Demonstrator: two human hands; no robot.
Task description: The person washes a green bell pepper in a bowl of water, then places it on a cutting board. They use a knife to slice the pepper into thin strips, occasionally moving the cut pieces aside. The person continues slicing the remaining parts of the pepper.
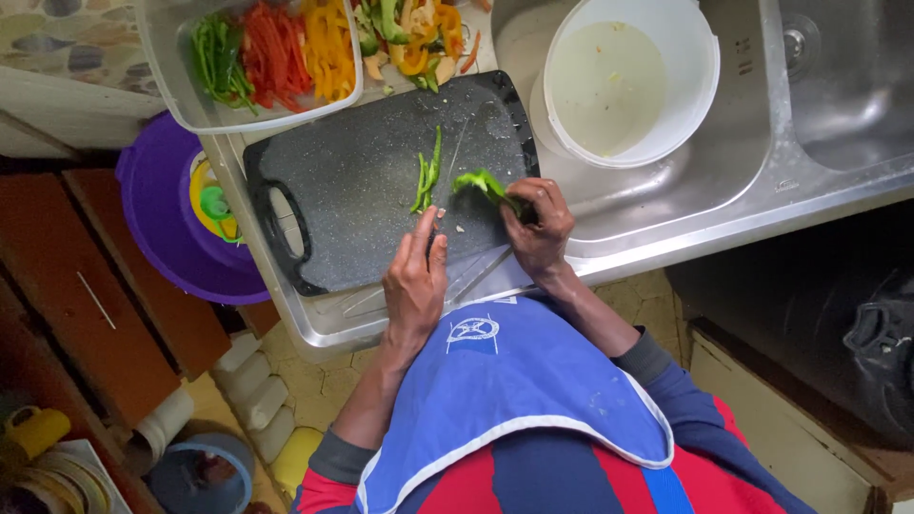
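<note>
1. fingers of the right hand (539,225) pinch a green pepper piece (479,181) at the dark cutting board (352,190) edge
2. left hand (416,276) fingers loosely extended, touching the board just below cut green strips (426,174)
3. white bowl (628,76) sits in the steel sink (762,181); tray of sliced peppers (267,62) behind the board

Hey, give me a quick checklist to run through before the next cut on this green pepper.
1. Green pepper piece held by right hand: ok.
2. Left hand on the knife: cannot tell, grip hidden.
3. Right fingertips away from the blade: cannot tell.
4. Cutting board lying flat on the drainboard: ok.
5. Cut strips lie beside the blade: not ok.
6. Tray of sliced peppers within reach: ok.
</note>
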